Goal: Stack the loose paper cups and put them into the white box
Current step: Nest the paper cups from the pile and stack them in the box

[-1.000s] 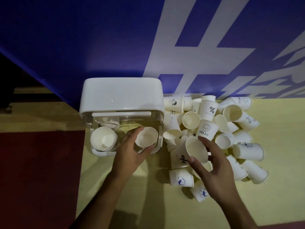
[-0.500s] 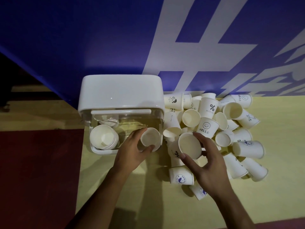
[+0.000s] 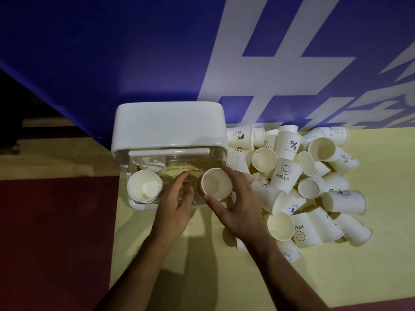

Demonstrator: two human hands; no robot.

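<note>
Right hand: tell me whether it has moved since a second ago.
Yes. The right hand has moved left, off the loose cup pile and over to the front edge of the white box, where it now holds a cup.

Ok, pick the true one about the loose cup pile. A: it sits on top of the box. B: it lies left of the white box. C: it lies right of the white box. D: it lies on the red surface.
C: the loose cup pile lies on the yellow surface, just right of the white box.
</note>
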